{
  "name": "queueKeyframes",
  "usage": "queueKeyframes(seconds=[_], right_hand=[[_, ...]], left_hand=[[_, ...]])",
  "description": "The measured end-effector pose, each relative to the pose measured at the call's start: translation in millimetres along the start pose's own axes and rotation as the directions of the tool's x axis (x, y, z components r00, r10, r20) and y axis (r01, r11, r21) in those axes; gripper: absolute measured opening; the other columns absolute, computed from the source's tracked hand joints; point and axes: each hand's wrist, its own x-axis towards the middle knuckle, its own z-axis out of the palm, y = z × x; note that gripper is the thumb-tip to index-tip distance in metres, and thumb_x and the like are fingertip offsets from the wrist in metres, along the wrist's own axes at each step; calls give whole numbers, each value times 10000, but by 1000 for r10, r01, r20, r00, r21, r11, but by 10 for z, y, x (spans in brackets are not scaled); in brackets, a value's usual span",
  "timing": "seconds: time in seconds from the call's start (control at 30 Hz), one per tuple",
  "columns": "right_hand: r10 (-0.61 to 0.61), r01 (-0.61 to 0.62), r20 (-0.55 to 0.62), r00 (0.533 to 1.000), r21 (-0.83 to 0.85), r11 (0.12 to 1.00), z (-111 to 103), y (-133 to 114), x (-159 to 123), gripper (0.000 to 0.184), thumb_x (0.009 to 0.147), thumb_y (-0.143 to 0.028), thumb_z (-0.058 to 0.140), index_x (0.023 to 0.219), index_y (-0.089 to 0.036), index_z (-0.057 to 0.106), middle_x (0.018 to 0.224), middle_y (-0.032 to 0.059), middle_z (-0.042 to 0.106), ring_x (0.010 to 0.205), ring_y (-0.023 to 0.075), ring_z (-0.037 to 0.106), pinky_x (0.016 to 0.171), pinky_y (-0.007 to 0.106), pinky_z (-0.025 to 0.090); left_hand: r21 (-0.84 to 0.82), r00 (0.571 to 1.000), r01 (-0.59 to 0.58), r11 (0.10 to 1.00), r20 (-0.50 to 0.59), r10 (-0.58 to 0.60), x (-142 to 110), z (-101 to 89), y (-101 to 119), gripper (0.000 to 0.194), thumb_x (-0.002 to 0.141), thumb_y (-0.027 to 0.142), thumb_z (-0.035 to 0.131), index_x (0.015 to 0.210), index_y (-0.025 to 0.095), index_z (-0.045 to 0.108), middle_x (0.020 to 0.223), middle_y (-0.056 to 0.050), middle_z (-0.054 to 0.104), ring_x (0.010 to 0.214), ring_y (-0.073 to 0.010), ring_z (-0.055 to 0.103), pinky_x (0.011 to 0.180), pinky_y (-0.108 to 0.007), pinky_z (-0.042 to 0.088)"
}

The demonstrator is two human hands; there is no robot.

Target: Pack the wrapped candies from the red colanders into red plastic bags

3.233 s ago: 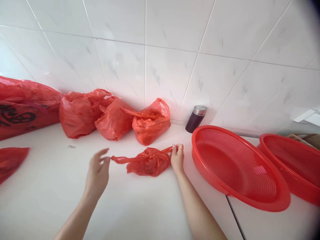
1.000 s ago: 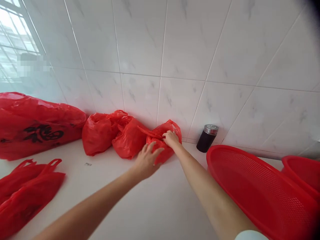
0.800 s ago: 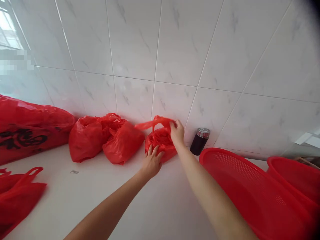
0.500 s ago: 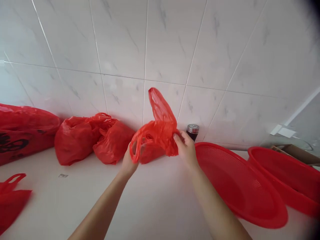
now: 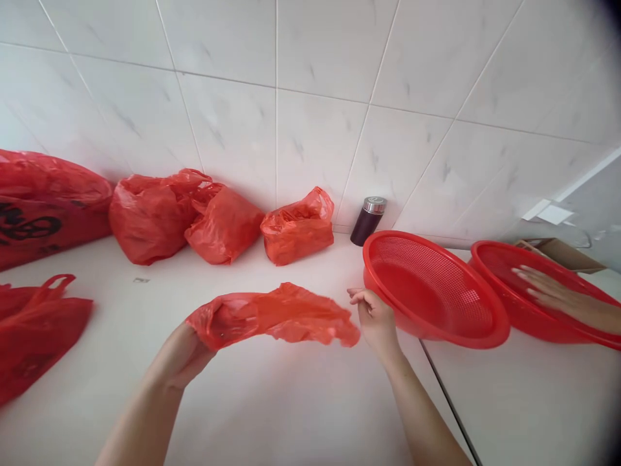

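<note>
A crumpled red plastic bag (image 5: 291, 317) stretches sideways above the white table, its right end blurred. My left hand (image 5: 182, 359) holds its left end, with the fingers hidden inside or behind the thin plastic. Just past the bag's right end is my right hand (image 5: 378, 320), fingers loosely bent, with nothing seen between them and apart from the bag. Behind the held bag, a filled red plastic bag (image 5: 298, 236) stands against the tiled wall.
More filled red bags (image 5: 150, 220) line the wall at left, and a red bag with handles (image 5: 39, 336) lies nearer. A dark flask (image 5: 367, 222) stands beside a red perforated basket (image 5: 436, 333). Another person's hand (image 5: 557, 298) reaches over a second red basin (image 5: 514, 310).
The held bag has come down and nearer, now stretched sideways. My right hand has let go of it. Another person's hand has appeared at the right basin. The view has tilted down.
</note>
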Motion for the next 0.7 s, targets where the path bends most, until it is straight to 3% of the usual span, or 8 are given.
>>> queueKeyframes(seconds=[0.17, 0.23, 0.3, 0.37, 0.4, 0.5, 0.57, 0.7], right_hand=[[-144, 156, -94, 985, 139, 978, -126, -794, -133, 143, 910, -214, 468, 930, -244, 607, 1056, 49, 680, 989, 184, 649, 874, 352, 521], [-225, 196, 144, 964, 194, 961, -89, -1136, -241, 167, 922, -192, 460, 973, -264, 602, 959, 15, 686, 864, 152, 663, 771, 290, 544], [-242, 199, 471, 848, 139, 970, 11, -1294, -345, 186, 905, -156, 470, 962, -269, 606, 835, -19, 679, 722, 129, 649, 670, 247, 535], [-176, 236, 635, 753, -11, 972, 151, -1222, -413, 211, 866, -111, 482, 924, -258, 623, 772, -25, 667, 669, 131, 632, 643, 250, 524], [-141, 258, 646, 750, -90, 962, 223, -1117, -427, 245, 850, -88, 476, 936, -254, 634, 797, -15, 675, 701, 143, 639, 662, 264, 527], [-83, 270, 580, 810, -244, 931, 376, -700, -419, 404, 838, -63, 454, 1175, -235, 597, 1079, 52, 680, 975, 205, 641, 828, 345, 528], [-79, 269, 566, 820, -261, 927, 414, -491, -418, 467, 854, -109, 489, 1308, -217, 507, 1200, 79, 643, 1071, 230, 610, 937, 413, 487], [-276, 365, 413, 868, -151, 919, 443, -459, -542, 321, 852, -145, 546, 1160, -234, 555, 1144, 61, 643, 1084, 223, 581, 974, 428, 447]], left_hand=[[72, 996, 74, 995, 52, -78, -169, 155, -138, 303, 775, 332, 664, 1040, 200, 732, 1090, -100, 735, 1033, -296, 650, 854, -370, 526], [64, 985, 84, 994, 149, -92, -187, 289, -177, 286, 789, 326, 652, 1030, 197, 733, 1052, -99, 740, 999, -296, 657, 856, -384, 521], [38, 961, 119, 992, 248, -124, -192, 372, -202, 274, 801, 305, 625, 1029, 194, 730, 1014, -96, 736, 960, -289, 658, 852, -398, 518], [8, 944, 170, 985, 287, -165, -192, 374, -232, 226, 805, 296, 602, 960, 200, 736, 902, -69, 726, 841, -246, 656, 773, -363, 530], [-5, 942, 193, 981, 282, -184, -192, 346, -253, 196, 807, 301, 598, 910, 206, 735, 837, -49, 709, 764, -212, 639, 709, -324, 527], [-34, 946, 270, 962, 196, -258, -190, 211, -335, 147, 784, 321, 628, 821, 213, 721, 750, -21, 671, 644, -161, 586, 570, -255, 486], [-77, 939, 336, 939, 105, -327, -184, 132, -387, 141, 751, 320, 660, 816, 210, 721, 761, -30, 683, 643, -172, 597, 562, -270, 499], [-267, 946, 281, 922, -87, -314, -160, 123, -412, 44, 701, 230, 689, 743, 222, 702, 728, -2, 686, 622, -164, 599, 563, -282, 524]])
